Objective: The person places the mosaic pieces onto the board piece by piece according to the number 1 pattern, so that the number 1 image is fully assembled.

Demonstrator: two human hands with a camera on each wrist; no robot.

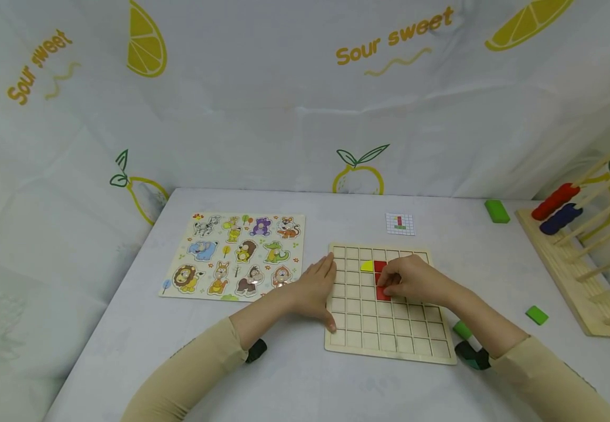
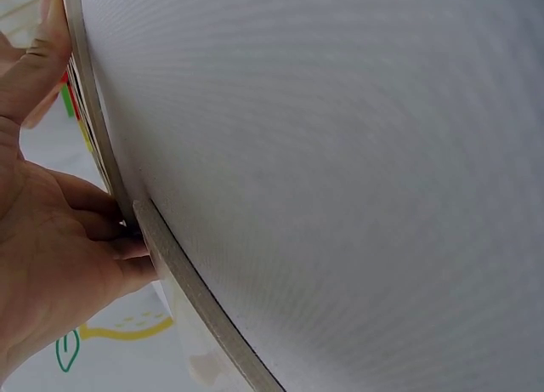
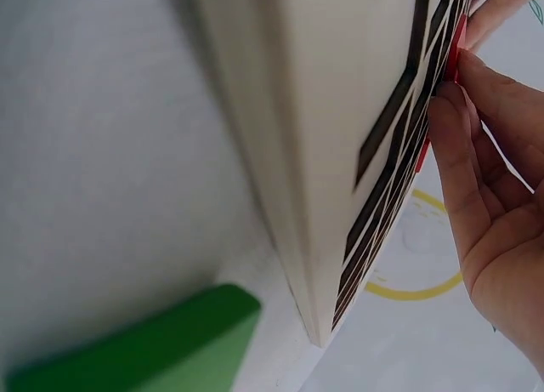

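Note:
A wooden grid board (image 1: 360,338) lies on the table in the head view, divided into small square cells. My right hand (image 1: 415,279) is over its middle, with thumb and fingertips pinching a red piece (image 1: 383,293) set among the cells; the fingers hide part of the red. In the right wrist view the fingertips are right at the red piece (image 3: 452,65), close over the board. Beside the red is a yellow piece (image 1: 367,266) with a slanted edge. My left hand (image 1: 312,291) rests along the board's left edge, fingers straight and thumb spread.
Left of the board is an animal puzzle (image 1: 236,269). A small pattern card (image 1: 399,224) lies behind the board. Green blocks (image 1: 497,211) and a green tile (image 1: 537,315) are scattered at the right, near a wooden peg rack (image 1: 573,275) with red and blue beads.

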